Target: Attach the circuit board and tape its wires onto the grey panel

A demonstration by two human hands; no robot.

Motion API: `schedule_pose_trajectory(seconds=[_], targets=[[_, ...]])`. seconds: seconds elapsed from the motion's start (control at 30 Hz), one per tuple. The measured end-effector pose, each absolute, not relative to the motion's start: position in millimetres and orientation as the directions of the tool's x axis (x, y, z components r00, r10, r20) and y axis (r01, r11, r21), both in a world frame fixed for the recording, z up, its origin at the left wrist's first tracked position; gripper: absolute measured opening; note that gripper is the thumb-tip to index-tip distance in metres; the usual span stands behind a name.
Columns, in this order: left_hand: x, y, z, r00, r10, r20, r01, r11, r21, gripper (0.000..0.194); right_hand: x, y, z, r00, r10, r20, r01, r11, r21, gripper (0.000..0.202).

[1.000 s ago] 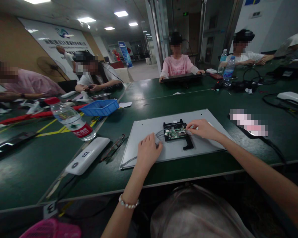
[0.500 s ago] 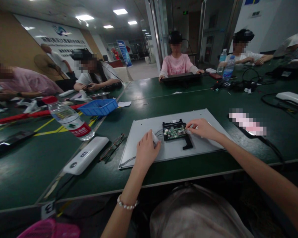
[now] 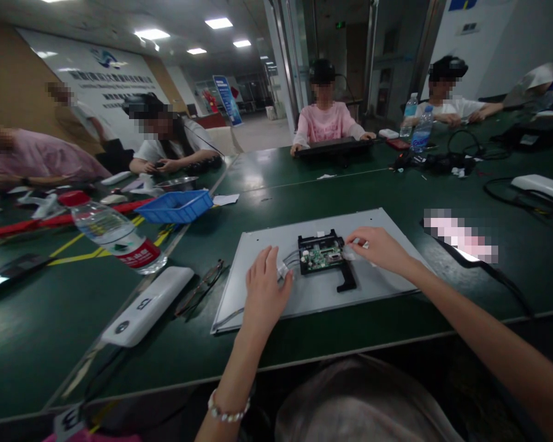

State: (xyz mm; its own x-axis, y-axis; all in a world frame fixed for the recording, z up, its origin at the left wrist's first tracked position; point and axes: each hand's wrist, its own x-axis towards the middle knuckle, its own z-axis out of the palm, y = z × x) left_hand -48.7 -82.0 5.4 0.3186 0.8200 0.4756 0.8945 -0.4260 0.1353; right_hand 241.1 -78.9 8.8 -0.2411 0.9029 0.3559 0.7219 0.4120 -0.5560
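A flat grey panel [image 3: 258,252] lies on the green table in front of me. On it sits a black bracket [image 3: 347,283] holding a green circuit board [image 3: 321,257], with thin grey cables [image 3: 291,258] running out to the left. My left hand [image 3: 266,288] rests over the panel's left part, thumb and fingers apart, beside a small whitish translucent piece [image 3: 282,270] at the cable end. At the board's right edge, my right hand [image 3: 378,247] pinches a small clear plastic piece [image 3: 349,252]; its exact kind is unclear.
Left of the panel are eyeglasses [image 3: 200,288], a white power bank [image 3: 150,306], a tilted water bottle [image 3: 120,236] and a blue tray [image 3: 177,207]. A phone [image 3: 461,239] with a cable lies to the right. Several people sit around the table.
My left hand's fingers have spread away from the whitish piece. My right hand stays pinched by the board's right edge, with more of the clear plastic showing. The view has shifted slightly.
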Motion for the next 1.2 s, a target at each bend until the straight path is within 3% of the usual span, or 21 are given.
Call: schedule_pose_trajectory(seconds=[0.3, 0.57, 0.8, 1.2], targets=[[-42, -87, 15, 0.343, 0.811, 0.473, 0.867, -0.467, 0.172, 0.053, 247, -78, 10, -0.231, 0.907, 0.352, 0.723, 0.403, -0.561, 0.018], [17, -62, 58, 0.53, 0.79, 0.306, 0.813, -0.577, 0.082, 0.05, 249, -79, 10, -0.292, 0.903, 0.315, 0.728, 0.423, -0.539, 0.018], [38, -29, 23, 0.511, 0.825, 0.242, 0.841, -0.538, 0.055, 0.041, 247, -78, 5, -0.448, 0.853, 0.269, 0.738, 0.523, -0.426, 0.021], [33, -29, 6, 0.513, 0.827, 0.229, 0.837, -0.541, 0.082, 0.039, 247, -75, 0, -0.386, 0.872, 0.301, 0.847, 0.464, -0.26, 0.023]])
